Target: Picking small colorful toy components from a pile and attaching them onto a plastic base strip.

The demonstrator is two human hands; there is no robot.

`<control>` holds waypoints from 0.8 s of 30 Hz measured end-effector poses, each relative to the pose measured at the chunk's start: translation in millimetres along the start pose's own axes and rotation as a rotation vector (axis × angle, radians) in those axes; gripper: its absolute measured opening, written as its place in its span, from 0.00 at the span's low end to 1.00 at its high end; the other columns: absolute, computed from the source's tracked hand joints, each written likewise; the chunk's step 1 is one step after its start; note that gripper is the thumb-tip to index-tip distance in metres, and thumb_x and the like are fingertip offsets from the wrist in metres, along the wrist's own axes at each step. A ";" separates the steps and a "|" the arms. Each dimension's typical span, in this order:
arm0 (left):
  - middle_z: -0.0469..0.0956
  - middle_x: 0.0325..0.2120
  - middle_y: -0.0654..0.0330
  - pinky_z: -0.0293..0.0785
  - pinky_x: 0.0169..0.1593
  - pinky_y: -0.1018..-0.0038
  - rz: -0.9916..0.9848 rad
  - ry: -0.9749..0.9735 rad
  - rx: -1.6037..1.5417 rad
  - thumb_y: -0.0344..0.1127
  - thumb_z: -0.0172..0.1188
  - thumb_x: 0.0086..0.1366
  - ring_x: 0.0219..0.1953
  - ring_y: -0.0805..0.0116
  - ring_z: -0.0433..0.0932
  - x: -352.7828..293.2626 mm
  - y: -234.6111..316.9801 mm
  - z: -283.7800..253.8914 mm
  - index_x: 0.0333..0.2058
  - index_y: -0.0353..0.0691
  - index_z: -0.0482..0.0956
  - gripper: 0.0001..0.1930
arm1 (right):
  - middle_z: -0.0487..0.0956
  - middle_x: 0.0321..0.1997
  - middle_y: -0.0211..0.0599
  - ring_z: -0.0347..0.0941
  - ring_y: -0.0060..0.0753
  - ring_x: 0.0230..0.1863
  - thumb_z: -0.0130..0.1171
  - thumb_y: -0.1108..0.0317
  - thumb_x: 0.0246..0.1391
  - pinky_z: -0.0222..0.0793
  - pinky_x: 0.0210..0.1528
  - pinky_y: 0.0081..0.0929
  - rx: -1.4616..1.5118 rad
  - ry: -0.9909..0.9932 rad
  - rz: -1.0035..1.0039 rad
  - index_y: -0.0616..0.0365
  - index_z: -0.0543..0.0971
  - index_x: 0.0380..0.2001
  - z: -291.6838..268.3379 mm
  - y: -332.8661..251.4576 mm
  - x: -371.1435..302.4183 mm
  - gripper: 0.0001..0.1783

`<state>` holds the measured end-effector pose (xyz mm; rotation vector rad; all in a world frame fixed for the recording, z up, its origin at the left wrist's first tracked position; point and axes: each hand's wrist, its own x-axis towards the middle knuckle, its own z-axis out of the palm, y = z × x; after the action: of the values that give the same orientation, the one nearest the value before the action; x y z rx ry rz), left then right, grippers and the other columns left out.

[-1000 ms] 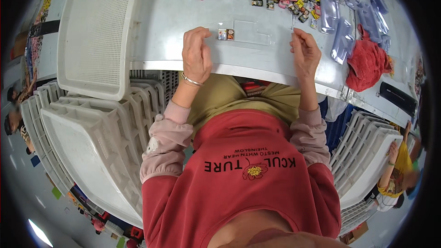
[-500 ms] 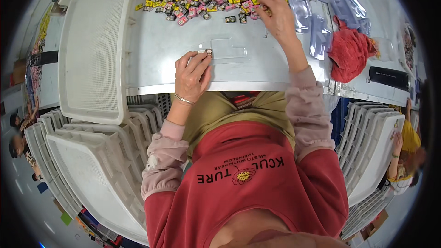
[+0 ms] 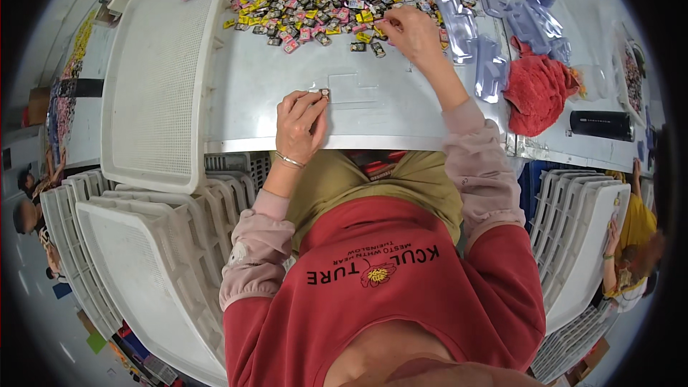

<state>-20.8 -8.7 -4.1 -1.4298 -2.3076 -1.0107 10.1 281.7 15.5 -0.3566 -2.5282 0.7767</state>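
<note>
A thin clear plastic tray (image 3: 358, 107) with a stepped outline lies flat on the table before me. At its left end my left hand (image 3: 299, 123) is closed, fingertips on a small dark block-like piece (image 3: 325, 93). My right hand (image 3: 413, 34) reaches to the near edge of a heap of small pieces (image 3: 308, 0) in black, pink and yellow. Its thumb and fingers pinch together, and a pink piece (image 3: 380, 22) shows at the tips. Two loose dark pieces (image 3: 378, 49) lie just below that hand.
A white perforated crate (image 3: 154, 86) stands along the left side, with stacked white crates (image 3: 136, 258) below. To the right lie clear molded plastic trays (image 3: 491, 68), a red cloth (image 3: 537, 93) and a black cylinder (image 3: 602, 125). Other people are at both far edges.
My right hand has drawn left along the heap's edge, and its fingers have come to a pinch with pink at the tips. My left hand stays at the tray. The whole view has shifted slightly.
</note>
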 end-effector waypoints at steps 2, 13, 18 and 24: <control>0.78 0.39 0.57 0.68 0.49 0.65 0.000 0.001 -0.002 0.22 0.60 0.51 0.43 0.55 0.73 -1.5 -0.5 -0.7 0.38 0.37 0.81 0.13 | 0.77 0.32 0.38 0.76 0.43 0.32 0.64 0.62 0.48 0.72 0.33 0.38 -0.353 0.046 -0.029 0.57 0.81 0.32 9.3 -8.4 -0.9 0.11; 0.77 0.35 0.52 0.70 0.41 0.72 -0.246 0.240 -0.139 0.20 0.48 0.59 0.38 0.59 0.74 -8.3 -17.0 0.1 0.41 0.33 0.77 0.12 | 0.76 0.32 0.38 0.76 0.30 0.32 0.65 0.72 0.43 0.73 0.34 0.24 0.134 -0.107 -0.124 0.57 0.80 0.41 -0.8 -16.0 -17.8 0.18; 0.77 0.37 0.54 0.70 0.47 0.66 -0.044 0.161 -0.059 0.18 0.50 0.48 0.42 0.54 0.73 -6.2 -14.8 -0.8 0.40 0.35 0.78 0.19 | 0.76 0.34 0.35 0.75 0.31 0.34 0.65 0.73 0.44 0.71 0.33 0.26 0.346 -0.339 -0.281 0.59 0.79 0.37 23.0 -59.6 -52.5 0.13; 0.76 0.40 0.57 0.69 0.50 0.65 0.019 -0.021 -0.005 0.18 0.51 0.43 0.46 0.54 0.72 -7.6 -6.0 -2.0 0.39 0.37 0.80 0.21 | 0.77 0.36 0.37 0.74 0.41 0.38 0.64 0.74 0.44 0.71 0.40 0.33 0.231 -0.278 -0.318 0.60 0.80 0.34 47.7 -71.4 -73.6 0.10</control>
<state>-22.5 -17.0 -9.2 -1.4684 -2.3033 -1.0014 41.4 174.8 -4.1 0.2419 -2.6134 1.0317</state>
